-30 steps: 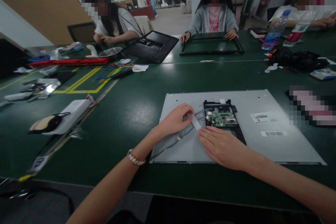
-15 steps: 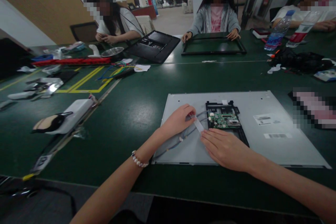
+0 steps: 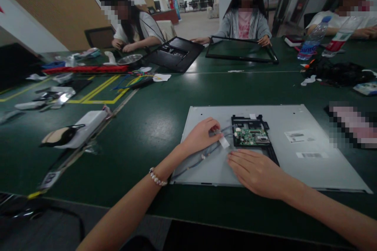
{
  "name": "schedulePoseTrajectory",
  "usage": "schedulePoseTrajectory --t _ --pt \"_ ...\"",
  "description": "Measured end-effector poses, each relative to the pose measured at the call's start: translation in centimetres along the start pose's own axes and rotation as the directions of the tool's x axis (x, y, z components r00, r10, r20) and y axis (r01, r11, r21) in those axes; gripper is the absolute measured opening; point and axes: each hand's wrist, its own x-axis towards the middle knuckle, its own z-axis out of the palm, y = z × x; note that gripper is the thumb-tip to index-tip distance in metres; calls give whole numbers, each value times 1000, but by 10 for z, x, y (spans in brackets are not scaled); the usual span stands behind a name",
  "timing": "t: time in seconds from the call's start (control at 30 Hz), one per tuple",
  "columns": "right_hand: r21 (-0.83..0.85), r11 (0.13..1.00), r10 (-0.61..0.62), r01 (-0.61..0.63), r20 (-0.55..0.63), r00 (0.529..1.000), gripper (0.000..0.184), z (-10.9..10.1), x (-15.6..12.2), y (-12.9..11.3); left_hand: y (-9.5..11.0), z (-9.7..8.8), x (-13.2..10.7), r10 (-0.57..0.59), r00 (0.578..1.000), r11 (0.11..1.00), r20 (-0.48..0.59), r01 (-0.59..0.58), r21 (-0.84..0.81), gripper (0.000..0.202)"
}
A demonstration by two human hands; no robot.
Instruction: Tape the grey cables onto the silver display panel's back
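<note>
My left hand [image 3: 203, 135], with a beaded bracelet at the wrist, is closed in a pinch on a short whitish strip of tape [image 3: 224, 141]. The strip slants down toward my right hand [image 3: 256, 170], whose extended fingers lie flat over the pale metal back of a display panel [image 3: 294, 172]; its thumb is hidden. A gap shows between its fingertips and the strip's end. Thin grey cables [image 3: 194, 163] run under my left hand to a green circuit board [image 3: 250, 136]. That board sits in a black plastic bracket [image 3: 272, 156] on the panel.
Across the green table [image 3: 153, 125], one person holds a black rectangular frame [image 3: 241, 60]. Two other people sit nearby. A black back cover [image 3: 176, 57], plastic bottles [image 3: 312, 39], a dark cable bundle [image 3: 332, 70] and a white box [image 3: 91, 121] lie around.
The fingertips of my right hand have come away from the strip's lower end and sit slightly lower. My left hand keeps its pinch. Across the table, the black frame has tilted up.
</note>
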Motion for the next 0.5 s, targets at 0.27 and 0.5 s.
schedulePoseTrajectory --t 0.27,0.5 --pt "47 999 4 -4 -2 1000 29 -4 -3 4 5 -3 -1 33 998 995 56 -38 94 28" --pt "-132 965 229 -227 2 973 34 -48 -16 57 5 -6 -1 18 999 997 -31 -15 80 19"
